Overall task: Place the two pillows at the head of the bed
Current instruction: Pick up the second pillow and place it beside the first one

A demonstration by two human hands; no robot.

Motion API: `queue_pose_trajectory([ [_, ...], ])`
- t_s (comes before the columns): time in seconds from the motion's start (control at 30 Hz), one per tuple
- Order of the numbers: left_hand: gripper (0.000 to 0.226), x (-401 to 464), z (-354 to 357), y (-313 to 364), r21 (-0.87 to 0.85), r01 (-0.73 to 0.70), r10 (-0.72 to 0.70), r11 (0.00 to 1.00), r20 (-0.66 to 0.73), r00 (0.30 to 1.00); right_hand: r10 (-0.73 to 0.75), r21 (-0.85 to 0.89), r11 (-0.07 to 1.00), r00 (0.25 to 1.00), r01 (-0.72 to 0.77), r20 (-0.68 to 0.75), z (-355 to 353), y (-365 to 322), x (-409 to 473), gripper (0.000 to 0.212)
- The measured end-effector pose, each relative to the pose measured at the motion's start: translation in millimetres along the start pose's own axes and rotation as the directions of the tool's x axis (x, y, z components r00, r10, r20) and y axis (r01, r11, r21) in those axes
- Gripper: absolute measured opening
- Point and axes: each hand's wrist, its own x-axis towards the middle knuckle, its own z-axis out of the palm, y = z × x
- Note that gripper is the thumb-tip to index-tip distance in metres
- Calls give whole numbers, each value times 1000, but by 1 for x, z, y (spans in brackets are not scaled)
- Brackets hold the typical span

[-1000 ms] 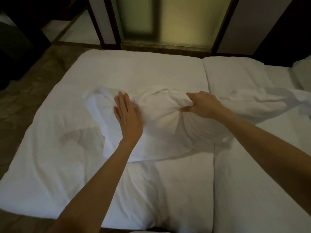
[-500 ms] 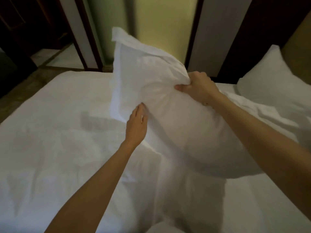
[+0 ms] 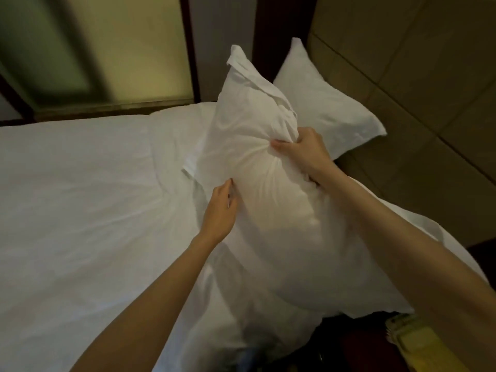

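A white pillow [image 3: 257,135] is lifted off the bed [image 3: 80,189], standing on end and tilted, in front of me. My right hand [image 3: 300,154] grips a bunched fold on its right side. My left hand [image 3: 220,210] pinches the pillow's lower left edge. A second white pillow [image 3: 322,103] leans against the tan padded headboard [image 3: 416,89] at the upper right, partly hidden behind the lifted one.
A white duvet covers the bed to the left. A frosted glass panel [image 3: 120,49] with a dark frame stands beyond the far side of the bed. A yellow object [image 3: 418,342] lies on the dark floor at the lower right.
The pillow has gone from lying on the bed to being lifted and swung right toward the headboard. My view has turned right, bringing the second pillow and headboard closer.
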Motion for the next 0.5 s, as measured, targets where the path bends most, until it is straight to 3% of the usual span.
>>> queue_pose_trajectory([
  [0.23,45,35,75,23,-47,-87,95,995,216,972,113,-69,990,988,-121,-109,-63,54,3,30],
  [0.5,52,80,149,44,-25,-178,167,984,489,856,270,-142,940,929,-312,-252,-112,112,17,41],
])
